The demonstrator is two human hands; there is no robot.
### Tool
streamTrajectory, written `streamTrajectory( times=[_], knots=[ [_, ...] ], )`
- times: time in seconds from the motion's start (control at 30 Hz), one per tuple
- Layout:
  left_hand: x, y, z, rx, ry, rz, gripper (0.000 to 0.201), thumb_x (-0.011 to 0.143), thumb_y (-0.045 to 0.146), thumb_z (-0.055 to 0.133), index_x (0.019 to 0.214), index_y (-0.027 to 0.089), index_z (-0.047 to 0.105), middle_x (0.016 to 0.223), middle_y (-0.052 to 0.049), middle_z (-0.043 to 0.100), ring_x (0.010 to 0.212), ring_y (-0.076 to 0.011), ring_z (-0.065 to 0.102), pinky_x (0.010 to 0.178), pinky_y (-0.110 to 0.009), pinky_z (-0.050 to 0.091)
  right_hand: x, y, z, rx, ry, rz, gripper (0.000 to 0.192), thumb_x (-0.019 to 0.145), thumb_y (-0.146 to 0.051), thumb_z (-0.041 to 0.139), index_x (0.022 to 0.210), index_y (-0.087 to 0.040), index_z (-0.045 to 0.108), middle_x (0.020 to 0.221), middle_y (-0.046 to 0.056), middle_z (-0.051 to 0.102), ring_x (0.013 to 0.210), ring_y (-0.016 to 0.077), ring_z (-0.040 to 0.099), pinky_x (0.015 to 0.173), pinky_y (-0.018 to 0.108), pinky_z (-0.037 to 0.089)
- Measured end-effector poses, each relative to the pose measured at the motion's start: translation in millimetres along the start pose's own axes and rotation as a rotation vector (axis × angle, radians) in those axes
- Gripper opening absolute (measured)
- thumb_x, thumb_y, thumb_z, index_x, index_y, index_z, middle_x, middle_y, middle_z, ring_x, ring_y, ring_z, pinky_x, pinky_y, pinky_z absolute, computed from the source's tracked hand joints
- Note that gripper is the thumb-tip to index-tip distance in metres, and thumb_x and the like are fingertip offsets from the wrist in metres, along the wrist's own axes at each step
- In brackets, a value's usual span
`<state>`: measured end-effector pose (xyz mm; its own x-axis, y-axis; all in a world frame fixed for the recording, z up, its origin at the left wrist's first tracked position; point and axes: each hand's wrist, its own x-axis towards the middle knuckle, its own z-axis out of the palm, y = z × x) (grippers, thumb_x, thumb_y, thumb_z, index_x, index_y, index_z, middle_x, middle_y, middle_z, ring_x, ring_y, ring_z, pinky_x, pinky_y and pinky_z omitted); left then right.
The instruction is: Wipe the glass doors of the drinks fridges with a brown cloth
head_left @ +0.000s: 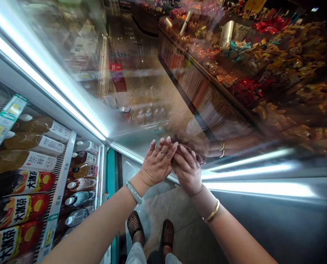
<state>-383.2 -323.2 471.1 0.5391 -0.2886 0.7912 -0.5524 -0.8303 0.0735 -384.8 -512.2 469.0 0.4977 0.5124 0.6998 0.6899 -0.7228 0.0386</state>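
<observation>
My forearms come up from the bottom of the view, a pale bangle (133,192) on the left wrist and a gold one (211,213) on the right. My left hand (155,165) lies flat against the glass door (180,110), fingers straight and pressed together. My right hand (187,170) touches it, fingers bent over a dark reddish cloth (191,154) held on the glass. Bottles (28,154) fill the cooler shelves at left. My shoes (149,231) stand below.
</observation>
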Motion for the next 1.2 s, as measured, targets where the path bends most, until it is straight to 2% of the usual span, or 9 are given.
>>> streamTrajectory(
  times=[0.1, 0.23, 0.43, 0.6, 0.7, 0.8, 0.9, 1.03, 1.2],
  knots=[
    [-0.5, -15.5, -3.9, 0.003, 0.005, 0.005, 0.086, 0.096, 0.019, 0.05, 0.17, 0.018, 0.007, 0.176, -0.006, 0.004, 0.164, -0.0209, 0.0, 0.136, -0.043, 0.005, -9.4, -3.3, -13.2, -0.084, 0.071, 0.032, 0.045, 0.093, -0.009, 0.067, 0.131, -0.033, 0.071, 0.13, -0.001, 0.076, 0.16, 0.0191, 0.034, 0.136, 0.041, 0.023],
    [-14.0, -27.9, -2.1, 0.017, -0.02, 0.005, 0.087, 0.095, 0.018, 0.053, 0.17, 0.017, 0.008, 0.175, -0.007, 0.003, 0.165, -0.0201, 0.001, 0.136, -0.042, 0.006, -23.8, -10.1, 1.5, -0.11, 0.029, 0.014, 0.039, 0.094, -0.011, 0.067, 0.125, -0.034, 0.074, 0.129, -0.001, 0.077, 0.154, 0.018, 0.044, 0.137, 0.038, 0.021],
    [-26.5, -53.8, -4.8, 0.064, -0.016, -0.067, 0.09, 0.095, 0.017, 0.051, 0.17, 0.02, 0.003, 0.176, -0.006, -0.003, 0.164, -0.0212, -0.003, 0.136, -0.044, 0.002, 30.9, -34.1, 29.5, -0.123, 0.095, -0.058, 0.032, 0.096, -0.019, 0.066, 0.122, -0.035, 0.075, 0.134, -0.006, 0.074, 0.156, 0.0199, 0.042, 0.139, 0.04, 0.01],
    [-22.3, -70.7, -7.2, 0.088, 0.02, -0.074, 0.088, 0.095, 0.014, 0.049, 0.17, 0.017, 0.002, 0.176, -0.004, -0.007, 0.164, -0.02, -0.003, 0.136, -0.042, 0.0, 15.1, -36.4, 25.5, -0.146, 0.192, 0.114, 0.036, 0.091, -0.012, 0.073, 0.123, -0.03, 0.075, 0.133, 0.002, 0.074, 0.162, 0.0227, 0.03, 0.136, 0.044, 0.024],
    [-23.6, -76.8, -3.3, 0.075, 0.051, -0.035, 0.084, 0.098, 0.017, 0.049, 0.17, 0.016, 0.007, 0.176, -0.007, -0.004, 0.165, -0.0204, -0.002, 0.136, -0.043, 0.001, 8.1, -36.5, 39.7, -0.16, 0.218, 0.073, 0.031, 0.089, -0.013, 0.076, 0.115, -0.03, 0.076, 0.126, 0.0, 0.077, 0.162, 0.0193, 0.029, 0.137, 0.039, 0.022],
    [-25.0, -87.3, 0.3, 0.042, 0.07, -0.018, 0.081, 0.1, 0.022, 0.05, 0.17, 0.017, 0.009, 0.176, -0.01, 0.007, 0.164, -0.0211, 0.001, 0.136, -0.043, 0.003, 32.4, -43.1, 56.4, -0.14, 0.234, 0.021, 0.029, 0.09, -0.015, 0.076, 0.112, -0.035, 0.078, 0.119, -0.004, 0.078, 0.161, 0.0168, 0.03, 0.137, 0.037, 0.02],
    [-21.7, -101.8, 0.0, 0.051, 0.084, -0.012, 0.081, 0.102, 0.027, 0.049, 0.17, 0.019, 0.006, 0.175, -0.011, 0.012, 0.164, -0.0221, 0.0, 0.136, -0.045, 0.003, 57.1, -50.2, 63.0, -0.134, 0.35, 0.068, 0.031, 0.088, -0.018, 0.079, 0.114, -0.035, 0.077, 0.126, -0.002, 0.076, 0.159, 0.0239, 0.035, 0.136, 0.049, 0.022],
    [-12.6, -116.5, -1.0, 0.122, 0.112, 0.029, 0.079, 0.104, 0.03, 0.045, 0.17, 0.019, 0.002, 0.176, -0.009, 0.002, 0.163, -0.0208, -0.005, 0.135, -0.044, 0.0, 47.7, -50.7, 68.1, -0.154, 0.517, 0.144, 0.029, 0.085, -0.017, 0.081, 0.11, -0.031, 0.077, 0.137, 0.003, 0.069, 0.155, 0.0346, 0.041, 0.13, 0.064, 0.032],
    [-10.8, -129.0, 3.2, 0.15, 0.129, 0.064, 0.078, 0.104, 0.028, 0.044, 0.17, 0.016, 0.004, 0.175, -0.006, -0.008, 0.164, -0.019, -0.006, 0.135, -0.04, -0.002, 46.6, -56.5, 90.9, -0.153, 0.37, 0.089, 0.031, 0.086, -0.017, 0.081, 0.113, -0.032, 0.078, 0.127, 0.003, 0.074, 0.16, 0.026, 0.033, 0.137, 0.052, 0.021]
  ],
)
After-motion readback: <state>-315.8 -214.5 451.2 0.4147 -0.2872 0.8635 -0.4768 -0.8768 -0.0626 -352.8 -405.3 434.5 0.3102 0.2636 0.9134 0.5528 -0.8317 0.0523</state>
